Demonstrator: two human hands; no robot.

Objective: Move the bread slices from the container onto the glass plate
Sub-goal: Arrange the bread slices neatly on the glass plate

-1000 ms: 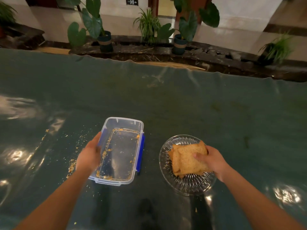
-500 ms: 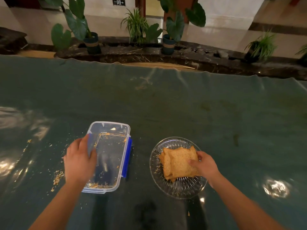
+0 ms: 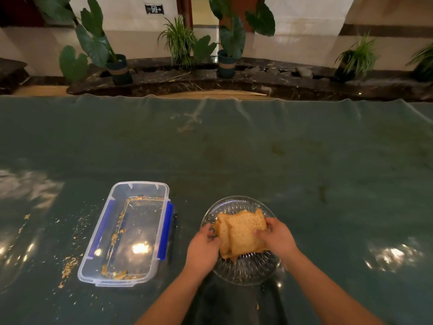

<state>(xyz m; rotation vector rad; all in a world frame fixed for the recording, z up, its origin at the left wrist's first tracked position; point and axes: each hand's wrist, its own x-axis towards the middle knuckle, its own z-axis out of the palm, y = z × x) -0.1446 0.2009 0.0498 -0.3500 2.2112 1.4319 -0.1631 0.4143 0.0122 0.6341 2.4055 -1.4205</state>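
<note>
A stack of brown bread slices [image 3: 241, 233] lies on the round glass plate [image 3: 236, 204] near the table's front edge. My left hand [image 3: 203, 248] grips the stack's left side and my right hand [image 3: 276, 238] grips its right side. To the left stands the clear plastic container [image 3: 140, 188] with blue side clips; it holds only crumbs.
Crumbs [image 3: 69, 266] are scattered on the green glossy table cover [image 3: 257, 156] left of the container. Beyond the table's far edge runs a dark stone ledge [image 3: 257, 83] with several potted plants [image 3: 117, 66].
My left hand has let go of the container and moved right onto the bread stack. My right hand stays on the stack's right side.
</note>
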